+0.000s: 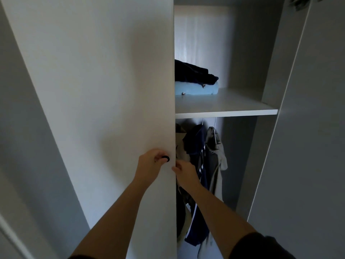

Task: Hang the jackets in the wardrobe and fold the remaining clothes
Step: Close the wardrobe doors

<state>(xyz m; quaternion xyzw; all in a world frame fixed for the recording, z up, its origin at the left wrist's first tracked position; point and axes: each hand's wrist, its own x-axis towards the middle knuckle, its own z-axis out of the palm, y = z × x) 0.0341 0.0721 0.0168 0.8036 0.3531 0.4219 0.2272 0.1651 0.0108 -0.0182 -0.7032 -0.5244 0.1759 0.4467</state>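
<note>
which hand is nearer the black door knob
Left. The left hand grips the black knob; the right hand is just right of and below it, at the door edge.

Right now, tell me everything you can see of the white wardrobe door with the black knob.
The wardrobe door is a tall, plain white panel, smooth and matte, running out of frame above and below. A small round black knob sits near its right edge. The left hand grips that knob; the right hand has fingers at the free edge, grip unclear. It covers the opening's left, hiding part of the hanging jackets and folded clothes.
</note>
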